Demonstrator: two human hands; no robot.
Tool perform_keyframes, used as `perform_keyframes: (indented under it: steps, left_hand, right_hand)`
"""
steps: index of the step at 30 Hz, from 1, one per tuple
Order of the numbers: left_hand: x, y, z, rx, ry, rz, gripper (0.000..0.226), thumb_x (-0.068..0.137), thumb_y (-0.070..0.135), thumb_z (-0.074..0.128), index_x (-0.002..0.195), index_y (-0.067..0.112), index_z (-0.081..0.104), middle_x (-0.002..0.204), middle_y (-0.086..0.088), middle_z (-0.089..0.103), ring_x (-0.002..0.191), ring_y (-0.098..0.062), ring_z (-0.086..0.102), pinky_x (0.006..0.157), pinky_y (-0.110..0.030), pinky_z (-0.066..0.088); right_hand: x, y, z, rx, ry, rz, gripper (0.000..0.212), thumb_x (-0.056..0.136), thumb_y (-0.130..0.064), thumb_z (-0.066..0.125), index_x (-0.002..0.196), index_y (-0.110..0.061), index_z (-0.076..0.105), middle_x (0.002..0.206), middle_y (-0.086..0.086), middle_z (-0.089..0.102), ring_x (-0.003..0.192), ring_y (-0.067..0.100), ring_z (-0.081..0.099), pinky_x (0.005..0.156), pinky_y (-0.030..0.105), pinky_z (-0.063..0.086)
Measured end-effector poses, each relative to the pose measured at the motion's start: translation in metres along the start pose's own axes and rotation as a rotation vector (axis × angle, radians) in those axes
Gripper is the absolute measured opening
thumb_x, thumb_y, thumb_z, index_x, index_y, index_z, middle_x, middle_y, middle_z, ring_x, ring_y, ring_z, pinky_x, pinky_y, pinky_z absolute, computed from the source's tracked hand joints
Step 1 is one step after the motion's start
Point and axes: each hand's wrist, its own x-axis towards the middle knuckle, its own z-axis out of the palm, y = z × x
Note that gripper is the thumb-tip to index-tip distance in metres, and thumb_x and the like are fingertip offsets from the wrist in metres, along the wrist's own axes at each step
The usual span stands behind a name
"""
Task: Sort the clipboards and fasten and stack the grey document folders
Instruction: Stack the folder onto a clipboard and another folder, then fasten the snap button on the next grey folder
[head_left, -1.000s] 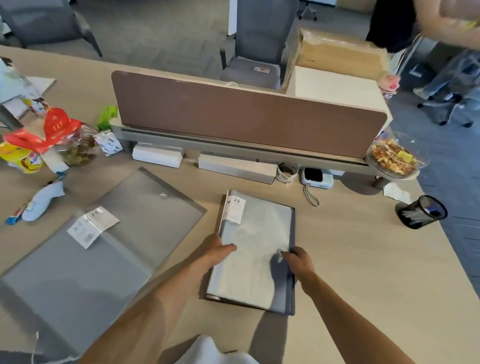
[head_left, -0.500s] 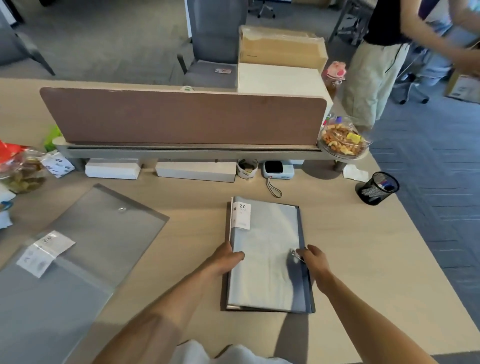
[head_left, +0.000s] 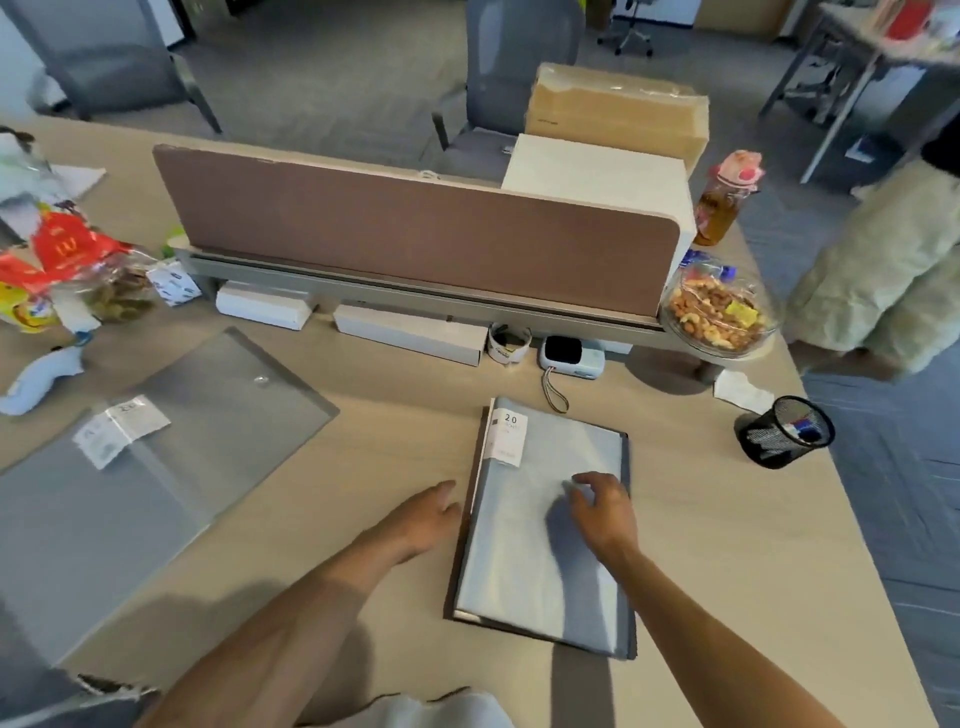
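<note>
Both hands (head_left: 605, 506) now off the grey folder's (head_left: 545, 551) edges, open, above the wooden desk (head_left: 701, 545).

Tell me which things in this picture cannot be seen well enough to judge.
- Head view: small print on the folder label, below "20", too small.
- Head view: right hand fingers blurred; a grip cannot be told.
- Head view: grey envelope folders, cut off by the left edge.
- Head view: pen cup contents, too small.
</note>
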Motion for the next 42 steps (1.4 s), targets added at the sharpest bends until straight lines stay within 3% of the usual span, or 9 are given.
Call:
perform_keyframes:
  steps: [4,7,10,13,16,22,30,37,42]
  left_hand:
    - [-0.017,-0.036,-0.039,0.012,0.13,-0.063,0.055,0.099,0.039,0.039,0.15,0.021,0.028,0.155,-0.004,0.037,0.138,-0.02,0.041,0.114,-0.034,0.033]
    - [-0.039,-0.072,-0.078,0.173,0.138,-0.096,0.065,0.093,0.037,0.049,0.152,0.026,0.021,0.155,-0.003,0.036,0.135,-0.021,0.043,0.111,-0.036,0.037]
    - [-0.054,-0.109,-0.123,0.306,0.204,-0.141,0.073,0.089,0.032,0.055,0.152,0.025,0.02,0.153,-0.005,0.036,0.136,-0.023,0.04,0.109,-0.034,0.037]
    - [-0.065,-0.146,-0.156,0.36,0.245,-0.155,0.075,0.088,0.026,0.058,0.152,0.018,0.021,0.156,-0.006,0.03,0.141,-0.023,0.032,0.11,-0.031,0.033]
    - [-0.062,-0.184,-0.183,0.48,0.255,-0.164,0.081,0.085,0.031,0.061,0.153,0.017,0.019,0.161,-0.004,0.017,0.147,-0.02,0.018,0.114,-0.03,0.024]
    - [-0.032,-0.227,-0.213,0.784,0.134,-0.078,0.087,0.084,0.039,0.062,0.152,0.02,0.013,0.163,-0.003,0.002,0.15,-0.02,0.004,0.115,-0.054,0.019]
    - [-0.02,-0.226,-0.226,0.835,0.051,0.04,0.081,0.085,0.022,0.06,0.151,0.021,0.013,0.162,-0.001,0.003,0.149,-0.021,0.006,0.109,-0.059,0.028]
    - [-0.026,-0.212,-0.233,0.698,0.148,0.099,0.079,0.081,0.007,0.059,0.149,0.021,0.022,0.16,-0.001,0.012,0.148,-0.02,0.011,0.109,-0.066,0.022]
    - [-0.033,-0.211,-0.238,0.505,0.328,0.412,0.067,0.065,-0.017,0.049,0.12,0.019,0.062,0.132,0.0,0.057,0.134,-0.018,0.043,0.114,-0.05,0.024]
  right_hand:
    - [0.005,-0.07,0.04,-0.025,-0.104,-0.206,0.023,0.091,-0.012,0.054,0.108,-0.009,0.068,0.12,0.013,0.063,0.112,0.028,0.056,0.09,0.027,0.04]
    - [-0.006,-0.124,0.076,-0.035,-0.213,-0.345,0.021,0.09,-0.004,0.053,0.099,-0.007,0.072,0.11,0.011,0.067,0.107,0.025,0.057,0.083,0.018,0.035]
    - [-0.007,-0.16,0.117,-0.082,-0.346,-0.422,0.026,0.089,-0.001,0.051,0.103,-0.009,0.072,0.112,0.009,0.067,0.108,0.026,0.057,0.088,0.025,0.04]
    - [-0.006,-0.188,0.16,-0.015,-0.41,-0.308,0.019,0.089,-0.008,0.052,0.092,-0.017,0.069,0.097,0.003,0.07,0.095,0.024,0.062,0.077,0.025,0.044]
    - [-0.007,-0.21,0.197,-0.001,-0.455,-0.168,0.014,0.087,-0.017,0.056,0.082,-0.025,0.067,0.087,-0.003,0.07,0.096,0.023,0.067,0.078,0.026,0.05]
    - [-0.02,-0.239,0.234,-0.111,-0.461,-0.087,0.019,0.087,-0.025,0.053,0.094,-0.022,0.07,0.1,0.004,0.072,0.094,0.021,0.065,0.08,0.031,0.052]
    - [-0.026,-0.25,0.233,-0.148,-0.359,0.015,0.025,0.087,-0.027,0.052,0.102,-0.018,0.07,0.104,0.003,0.071,0.098,0.022,0.064,0.08,0.029,0.051]
    - [-0.017,-0.249,0.228,-0.141,-0.367,0.081,0.026,0.088,-0.021,0.05,0.108,-0.016,0.067,0.109,0.006,0.067,0.101,0.023,0.061,0.079,0.027,0.045]
    - [-0.018,-0.238,0.229,-0.023,-0.402,0.13,0.021,0.089,-0.018,0.054,0.104,-0.012,0.067,0.107,0.013,0.069,0.088,0.021,0.062,0.078,0.031,0.049]
